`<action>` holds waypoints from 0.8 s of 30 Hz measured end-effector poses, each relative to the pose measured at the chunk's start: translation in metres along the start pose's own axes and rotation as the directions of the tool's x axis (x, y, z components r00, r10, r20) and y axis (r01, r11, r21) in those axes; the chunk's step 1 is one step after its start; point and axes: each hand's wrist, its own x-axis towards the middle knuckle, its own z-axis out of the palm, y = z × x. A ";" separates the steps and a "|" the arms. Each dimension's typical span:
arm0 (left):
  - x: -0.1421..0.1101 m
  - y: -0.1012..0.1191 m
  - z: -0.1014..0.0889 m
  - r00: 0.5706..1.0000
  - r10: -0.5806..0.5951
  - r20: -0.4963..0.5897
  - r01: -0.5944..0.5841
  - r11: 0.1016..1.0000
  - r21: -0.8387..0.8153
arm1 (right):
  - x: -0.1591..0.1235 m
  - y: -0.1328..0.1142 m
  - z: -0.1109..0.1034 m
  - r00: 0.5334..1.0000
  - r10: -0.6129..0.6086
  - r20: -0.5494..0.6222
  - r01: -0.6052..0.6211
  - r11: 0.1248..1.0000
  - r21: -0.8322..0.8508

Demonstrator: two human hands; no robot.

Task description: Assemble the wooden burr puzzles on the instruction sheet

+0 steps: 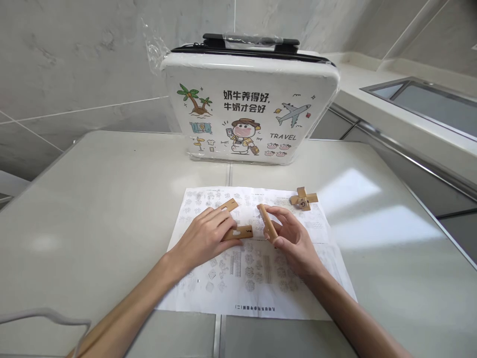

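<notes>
My right hand (292,238) pinches a notched wooden puzzle piece (268,223) between thumb and fingers, tilted above the printed sheet (261,298). To its left, my left hand (212,231) is closed over two flat wooden pieces. The lower one, a wooden puzzle piece (244,231) with a mark at its end, sits between the thumb and index finger. Beyond the fingers pokes the upper wooden piece (231,204), partly covered by them. Near the sheet's far right corner lies a cross-shaped cluster of interlocked wooden pieces (304,200).
A white suitcase (249,74) with cartoon prints and plastic wrap stands at the back of the pale table (93,223). A grey cable (44,312) crosses the near left corner. On the right runs a counter (357,84) with an inset panel. A tiled wall rises behind.
</notes>
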 end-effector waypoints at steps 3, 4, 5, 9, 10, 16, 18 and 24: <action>0.000 0.001 0.000 1.000 0.000 0.002 0.000 0.999 -0.045 | 0.000 0.000 0.000 1.000 -0.002 0.000 0.002 1.000 -0.018; 0.000 0.002 0.000 1.000 -0.012 0.002 0.013 0.998 -0.064 | 0.000 0.000 0.000 1.000 -0.006 0.005 0.006 1.000 -0.018; 0.000 0.002 0.000 1.000 -0.029 0.003 0.029 0.996 -0.085 | 0.000 0.000 0.000 1.000 -0.010 0.009 0.010 1.000 -0.015; -0.001 0.004 0.001 0.995 -0.102 0.003 0.102 0.983 -0.155 | 0.000 0.001 0.000 1.000 -0.017 0.021 0.018 1.000 -0.021; -0.001 0.004 0.001 0.994 -0.107 0.006 0.106 0.981 -0.165 | 0.000 0.001 0.000 1.000 -0.017 0.021 0.017 1.000 -0.022; 0.001 0.007 0.000 0.998 -0.059 -0.020 0.054 0.978 -0.204 | 0.000 0.003 -0.001 1.000 -0.005 0.030 0.005 1.000 0.005; 0.002 0.010 -0.001 0.995 -0.096 -0.019 0.088 0.961 -0.263 | 0.000 0.003 -0.001 0.999 -0.006 0.037 0.005 1.000 0.021; 0.002 0.019 0.001 0.952 -0.297 0.076 0.294 0.812 -0.505 | -0.001 0.003 0.000 0.998 -0.011 0.068 0.011 1.000 0.003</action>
